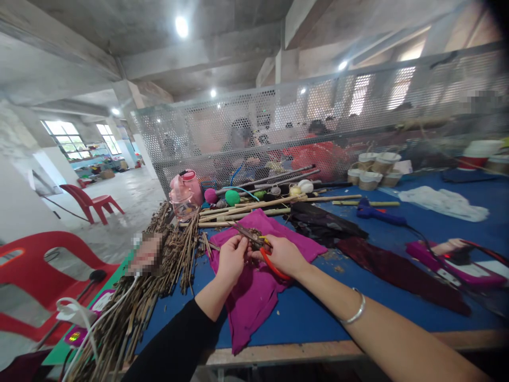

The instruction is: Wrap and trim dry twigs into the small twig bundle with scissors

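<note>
Beyond the left hand [233,258] and the right hand [283,255], a tall perforated metal partition [199,127] is running across the view. Below and around both hands, a blue surface [318,313] is stretching out. Far to the left of the left hand, a red plastic chair [79,249] is standing on the floor. Nearer that hand, on the same side, a long heap of dried stalks [133,313] is lying partly across the surface's edge. Directly beneath both hands, a crumpled magenta cloth [250,318] is spreading. To the right of the right hand, a dark maroon cloth [397,270] is lying, and a black cloth [326,220] is resting just beyond that hand. Ahead of both hands, pale wooden poles [254,208] are lying crosswise. Beyond the left hand, near the stalk tops, a pink bottle [191,187] is standing. Far ahead and right of the right hand, white-rimmed pots [369,180] are clustering, with a blue glue gun [379,214] lying nearer. The right hand is gripping orange-handled scissors [274,269], whose blades are pointing up and left, beyond the left hand's fingertips. Ahead of the left hand, a pink yarn ball [210,196] and a green yarn ball [233,198] are sitting. The left hand is pinching narrowly on a dried stem piece [214,247], partly hidden by its fingers, above the magenta cloth
</note>
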